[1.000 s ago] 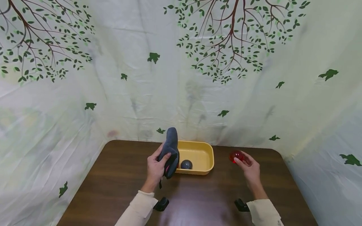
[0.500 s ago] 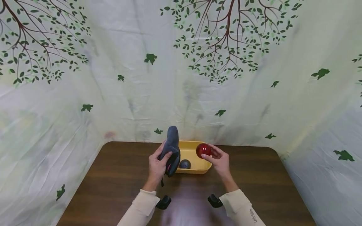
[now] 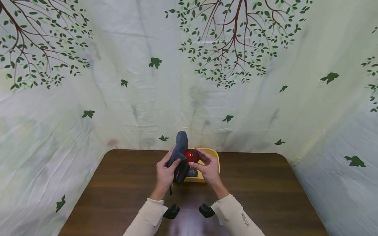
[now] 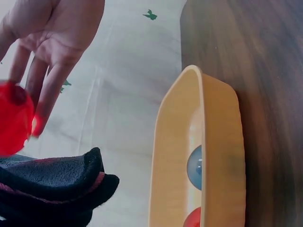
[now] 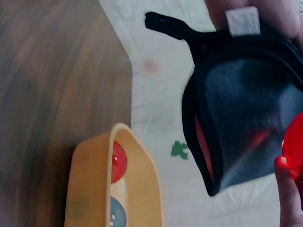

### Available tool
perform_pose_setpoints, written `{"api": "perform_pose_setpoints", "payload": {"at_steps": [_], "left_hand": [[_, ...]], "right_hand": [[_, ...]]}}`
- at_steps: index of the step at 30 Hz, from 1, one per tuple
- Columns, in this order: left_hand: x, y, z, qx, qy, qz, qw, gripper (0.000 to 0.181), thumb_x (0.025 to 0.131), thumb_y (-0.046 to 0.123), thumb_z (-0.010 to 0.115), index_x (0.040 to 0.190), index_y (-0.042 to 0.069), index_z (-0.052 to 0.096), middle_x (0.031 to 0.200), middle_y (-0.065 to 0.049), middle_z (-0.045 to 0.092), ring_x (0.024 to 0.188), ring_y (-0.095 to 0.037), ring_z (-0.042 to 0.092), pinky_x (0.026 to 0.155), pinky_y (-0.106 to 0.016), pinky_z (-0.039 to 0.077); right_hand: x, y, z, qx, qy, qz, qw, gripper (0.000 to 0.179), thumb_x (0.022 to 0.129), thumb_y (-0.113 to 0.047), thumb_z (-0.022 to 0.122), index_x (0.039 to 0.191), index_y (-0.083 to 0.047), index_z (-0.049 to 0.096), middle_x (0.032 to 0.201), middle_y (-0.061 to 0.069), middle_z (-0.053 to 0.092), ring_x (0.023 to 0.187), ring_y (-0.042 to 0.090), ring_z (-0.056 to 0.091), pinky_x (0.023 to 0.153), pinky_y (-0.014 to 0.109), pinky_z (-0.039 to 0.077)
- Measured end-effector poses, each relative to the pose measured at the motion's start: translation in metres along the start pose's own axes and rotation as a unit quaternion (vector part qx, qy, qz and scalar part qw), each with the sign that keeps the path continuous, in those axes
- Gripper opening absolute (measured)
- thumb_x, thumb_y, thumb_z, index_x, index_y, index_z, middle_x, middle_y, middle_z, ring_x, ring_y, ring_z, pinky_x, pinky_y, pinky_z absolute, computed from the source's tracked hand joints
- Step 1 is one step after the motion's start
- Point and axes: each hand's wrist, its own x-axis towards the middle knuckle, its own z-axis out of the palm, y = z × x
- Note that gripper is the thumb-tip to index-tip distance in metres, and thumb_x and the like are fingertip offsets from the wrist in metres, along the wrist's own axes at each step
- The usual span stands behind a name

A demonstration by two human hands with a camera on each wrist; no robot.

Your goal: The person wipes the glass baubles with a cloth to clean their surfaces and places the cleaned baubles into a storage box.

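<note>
My left hand (image 3: 165,173) grips a dark grey oven mitt (image 3: 181,144), thumb across its front. It has black trim, a hanging loop, a white label and a pink lining, best seen in the right wrist view. With fingertips and thumb my right hand (image 3: 209,167) pinches a shiny, translucent red ball (image 3: 192,155). In the head view that ball overlaps the mitt's right side; in the right wrist view the ball (image 5: 294,146) is at the mitt's face. Both hands are raised in front of the yellow bin (image 4: 223,142).
Inside the bin lie a grey ball (image 3: 193,172) and another red ball (image 5: 119,161). The bin stands at the far edge of the brown wooden table (image 3: 248,186). Behind it hangs a pale cloth (image 3: 124,124) printed with branches and leaves.
My right hand has carried the red ball leftward, from the right of the bin, across it, up to the mitt. My left hand has kept its grip on the mitt, nearly still.
</note>
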Motion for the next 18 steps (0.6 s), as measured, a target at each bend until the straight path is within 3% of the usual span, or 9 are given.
{"api": "perform_pose_setpoints", "payload": {"at_steps": [5,10,18], "left_hand": [[0.000,0.000,0.001,0.001,-0.024,0.007,0.9997,0.047,0.088,-0.001,0.065,0.133,-0.002,0.054,0.137,-0.017,0.053,0.123,-0.017,0.054,0.097,-0.024,0.046],[0.000,0.001,0.002,-0.014,-0.038,-0.010,0.9991,0.048,0.089,-0.002,0.064,0.135,-0.003,0.052,0.138,-0.018,0.051,0.122,-0.015,0.054,0.096,-0.024,0.046],[0.001,0.005,0.005,-0.039,-0.038,-0.045,0.9975,0.048,0.093,0.002,0.061,0.138,-0.005,0.046,0.139,-0.024,0.048,0.114,-0.008,0.058,0.092,-0.023,0.049]], "right_hand": [[0.000,0.005,0.009,0.017,-0.031,-0.037,0.9987,0.052,0.076,0.016,0.072,0.125,0.014,0.055,0.123,0.032,0.058,0.110,0.023,0.062,0.085,0.038,0.053],[-0.001,0.005,0.013,0.015,-0.048,-0.071,0.9962,0.054,0.074,0.020,0.070,0.126,0.015,0.054,0.127,0.032,0.055,0.118,0.027,0.057,0.088,0.038,0.051],[0.000,-0.009,0.015,-0.040,-0.057,-0.092,0.9933,0.056,0.075,0.020,0.070,0.128,0.012,0.054,0.128,0.029,0.057,0.120,0.034,0.055,0.091,0.039,0.049]]}}
